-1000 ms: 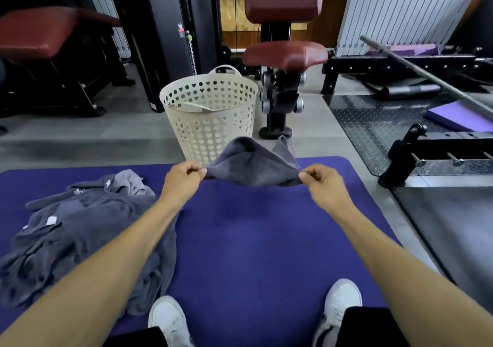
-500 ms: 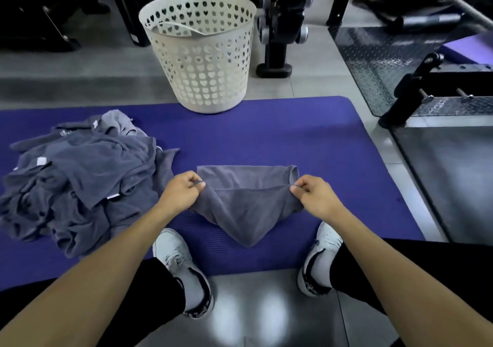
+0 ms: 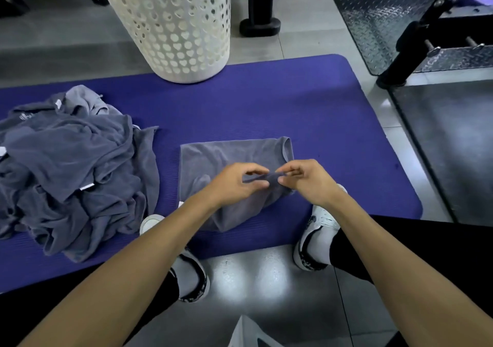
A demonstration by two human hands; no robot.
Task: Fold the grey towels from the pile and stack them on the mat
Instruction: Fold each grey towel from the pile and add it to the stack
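A grey towel [image 3: 213,160] lies partly folded on the purple mat [image 3: 333,133], in front of my feet. Both hands meet over its middle. My left hand [image 3: 234,186] and my right hand [image 3: 304,181] each pinch a raised bit of the towel's edge, fingertips almost touching. A crumpled pile of grey towels [image 3: 66,165] covers the left part of the mat, beside my left forearm.
A white perforated laundry basket [image 3: 173,26] stands at the mat's far edge. A black machine base [image 3: 258,23] is behind it. Metal tread plate and a black rack [image 3: 416,34] lie to the right. My white shoes [image 3: 317,221] rest on the mat's near edge.
The towel has been lowered from the air onto the mat. My hands, which held its corners wide apart, have come together at the towel's middle.
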